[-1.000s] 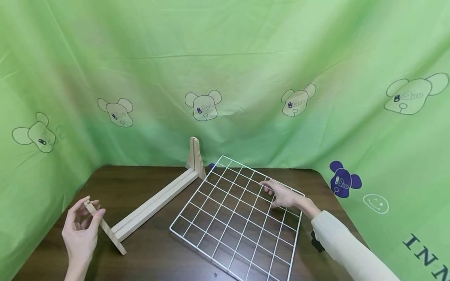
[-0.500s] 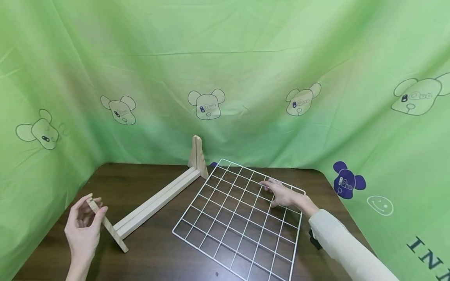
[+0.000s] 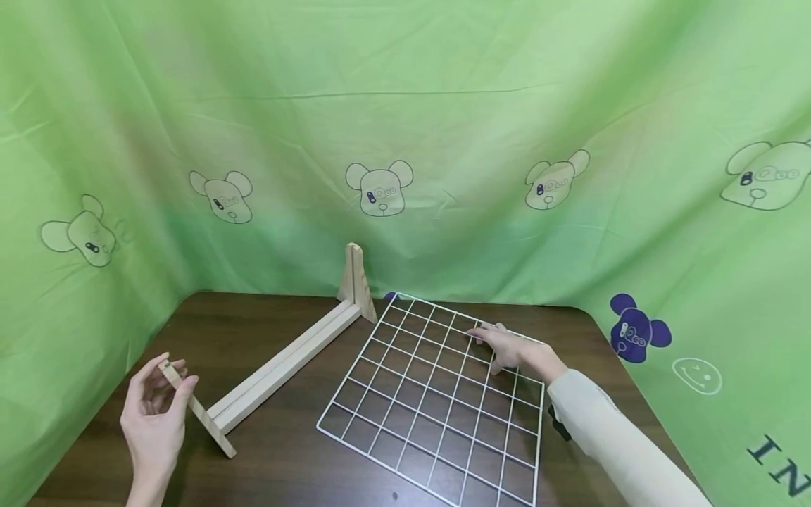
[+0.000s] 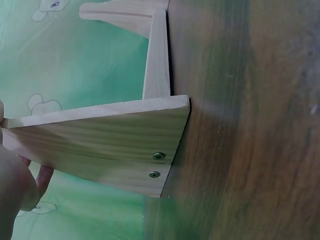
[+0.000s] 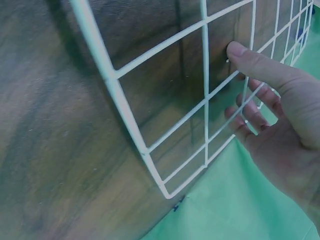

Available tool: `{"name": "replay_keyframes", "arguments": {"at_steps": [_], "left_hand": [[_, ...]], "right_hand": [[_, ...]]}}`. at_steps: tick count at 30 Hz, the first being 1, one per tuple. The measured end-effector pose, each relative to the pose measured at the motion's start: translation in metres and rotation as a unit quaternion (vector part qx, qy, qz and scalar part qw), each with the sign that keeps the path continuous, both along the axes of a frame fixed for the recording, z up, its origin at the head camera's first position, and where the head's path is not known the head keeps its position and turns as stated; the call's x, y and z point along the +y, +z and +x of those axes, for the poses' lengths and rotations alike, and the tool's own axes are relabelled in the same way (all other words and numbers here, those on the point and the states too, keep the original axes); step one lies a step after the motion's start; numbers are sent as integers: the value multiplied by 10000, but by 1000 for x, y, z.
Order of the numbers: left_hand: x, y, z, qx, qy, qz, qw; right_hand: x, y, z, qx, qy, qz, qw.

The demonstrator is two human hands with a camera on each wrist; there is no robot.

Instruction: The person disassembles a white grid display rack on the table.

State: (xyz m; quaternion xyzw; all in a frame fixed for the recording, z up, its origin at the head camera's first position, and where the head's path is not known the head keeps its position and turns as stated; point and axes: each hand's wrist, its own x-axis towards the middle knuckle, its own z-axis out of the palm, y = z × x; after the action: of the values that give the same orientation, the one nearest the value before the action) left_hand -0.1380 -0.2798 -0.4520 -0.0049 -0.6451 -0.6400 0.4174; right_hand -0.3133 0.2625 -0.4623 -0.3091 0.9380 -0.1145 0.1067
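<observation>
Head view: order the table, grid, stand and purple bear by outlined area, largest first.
1. Table, partly covered
2. Grid, cut off at the bottom edge
3. Stand
4. Purple bear

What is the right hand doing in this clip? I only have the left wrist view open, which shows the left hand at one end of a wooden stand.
Observer: The right hand is holding a white wire grid; the right wrist view shows its thumb on the near side of the wires and its other fingers behind them.
Operator: Where is that grid relative to the wooden stand?
Observer: The head view shows it to the right of the stand.
Operator: I only see the side of the crossbar. Any marking along its top?
Observer: Yes, a narrow line runs lengthwise along it in the head view; I can't tell how deep it is.
</observation>
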Motion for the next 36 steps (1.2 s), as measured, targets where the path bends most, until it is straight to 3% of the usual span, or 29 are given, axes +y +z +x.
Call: {"name": "replay_keyframes", "arguments": {"at_steps": [4,9,17,21,24,28,30,36], "left_hand": [[3,1,4,-224,224,-100,9994],[6,1,8,-300,283,-141,9990],[12,0,12,-72,198,-14,9998],[12,-2,11,226,97,52,9997],[11,-3,10,487,-93,147,9987],[7,-4,10,561,-380,274,9973],[5,-5,10,705,-662,377,9946],[-5,-7,9,1278,-1718,861,9730]], "right_hand": [[-3,2,-2,-226,-49,78,9997],[-5,4,-3,-273,-15,109,9996],[-13,5,-7,-91,17,266,9996],[-17,6,-9,-25,-16,348,9994],[-18,7,-9,-2,-28,385,9993],[-19,8,-7,-21,-102,454,9989],[-19,7,-7,-42,-149,458,9988],[-15,7,-3,-23,-45,42,10000]]}}
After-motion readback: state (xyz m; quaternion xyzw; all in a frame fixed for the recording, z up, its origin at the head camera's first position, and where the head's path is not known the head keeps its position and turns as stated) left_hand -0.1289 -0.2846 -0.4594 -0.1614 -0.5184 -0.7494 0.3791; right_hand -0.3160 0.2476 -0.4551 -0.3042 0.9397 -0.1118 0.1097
